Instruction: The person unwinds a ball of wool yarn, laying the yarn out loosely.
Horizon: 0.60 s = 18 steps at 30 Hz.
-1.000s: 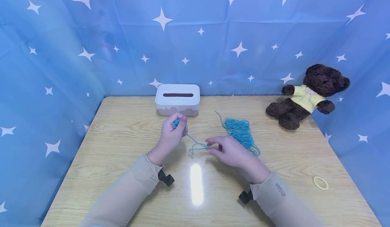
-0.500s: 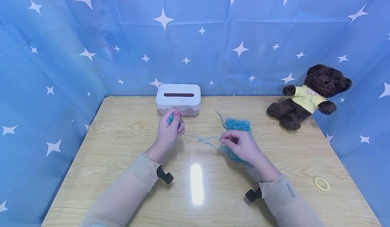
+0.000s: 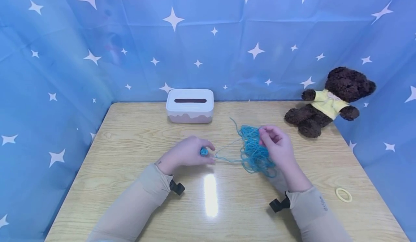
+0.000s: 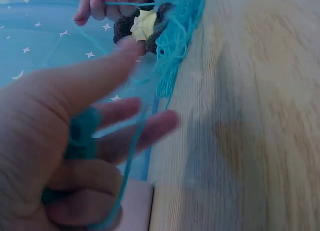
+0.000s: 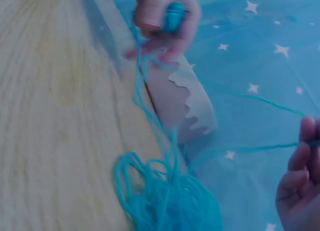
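My left hand [image 3: 188, 152] grips a small ball of turquoise yarn [image 3: 203, 151] in its palm. In the left wrist view the lower fingers [image 4: 85, 191] curl round that ball while the thumb and the others reach out. A loose heap of turquoise yarn [image 3: 255, 155] lies right of centre on the table, with strands running from it to the left hand. At the heap's right side, my right hand [image 3: 277, 144] pinches a strand between thumb and fingertips. That strand stretches taut from the fingertips in the right wrist view, above the heap [image 5: 175, 206].
A white-and-pink tissue box [image 3: 190, 106] stands at the back of the wooden table [image 3: 146, 126]. A dark brown teddy bear [image 3: 328, 104] in a yellow shirt sits at the back right corner. A pale yellow ring [image 3: 343, 195] lies near the right edge. Blue star-patterned curtains surround the table.
My right hand has moved right and up, drawing a strand over the heap. My left hand went up-left slightly, then came down and right, its thumb and forefinger now spread.
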Each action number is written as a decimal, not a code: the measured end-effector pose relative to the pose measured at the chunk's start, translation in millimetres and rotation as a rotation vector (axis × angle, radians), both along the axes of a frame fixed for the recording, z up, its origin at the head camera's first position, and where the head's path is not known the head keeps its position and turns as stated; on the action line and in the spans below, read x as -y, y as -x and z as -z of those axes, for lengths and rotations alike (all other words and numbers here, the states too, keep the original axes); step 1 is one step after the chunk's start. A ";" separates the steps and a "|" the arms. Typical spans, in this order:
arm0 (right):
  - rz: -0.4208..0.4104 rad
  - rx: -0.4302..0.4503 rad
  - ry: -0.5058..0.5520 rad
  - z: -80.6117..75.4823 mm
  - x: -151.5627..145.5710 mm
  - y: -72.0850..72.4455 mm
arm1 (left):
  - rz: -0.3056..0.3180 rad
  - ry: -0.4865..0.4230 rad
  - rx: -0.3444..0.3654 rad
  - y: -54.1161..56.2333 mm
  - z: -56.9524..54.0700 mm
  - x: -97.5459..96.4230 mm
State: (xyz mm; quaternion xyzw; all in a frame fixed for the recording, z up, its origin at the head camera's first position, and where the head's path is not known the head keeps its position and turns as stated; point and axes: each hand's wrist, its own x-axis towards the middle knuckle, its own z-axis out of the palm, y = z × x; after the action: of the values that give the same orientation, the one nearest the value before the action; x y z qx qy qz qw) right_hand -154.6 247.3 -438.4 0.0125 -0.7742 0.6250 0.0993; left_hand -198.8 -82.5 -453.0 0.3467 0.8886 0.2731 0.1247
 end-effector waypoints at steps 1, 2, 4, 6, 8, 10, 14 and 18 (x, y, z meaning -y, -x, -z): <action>0.024 -0.012 0.017 -1.4 -2.8 0.3 | 0.022 0.028 -0.007 -0.3 -0.3 0.2; 0.046 -0.023 0.029 -2.2 -5.8 0.7 | 0.038 0.044 -0.015 -0.7 -1.2 0.5; 0.087 -0.055 0.027 -2.2 -13.0 1.4 | 0.055 0.045 -0.014 -0.4 -3.0 2.0; 0.127 -0.077 0.000 -1.0 -21.6 1.1 | 0.058 0.011 0.006 1.4 -4.4 5.2; 0.177 -0.087 -0.044 1.7 -31.2 -0.2 | 0.038 -0.034 0.035 3.7 -5.6 8.3; 0.234 -0.071 -0.093 4.7 -42.7 -3.2 | -0.001 -0.072 0.055 6.1 -6.1 10.7; 0.341 0.026 -0.111 9.4 -66.2 -11.8 | -0.114 -0.103 0.053 9.2 -6.4 13.0; 0.410 0.114 -0.124 10.4 -87.1 -20.7 | -0.212 -0.131 0.047 10.8 -7.5 14.5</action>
State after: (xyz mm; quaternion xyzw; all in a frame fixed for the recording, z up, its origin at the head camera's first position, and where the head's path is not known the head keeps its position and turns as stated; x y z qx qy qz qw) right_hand -134.0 334.4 -448.9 -0.1747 -0.8018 0.5426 0.1796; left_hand -209.6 -97.0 -445.6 0.2517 0.8973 0.3505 0.0929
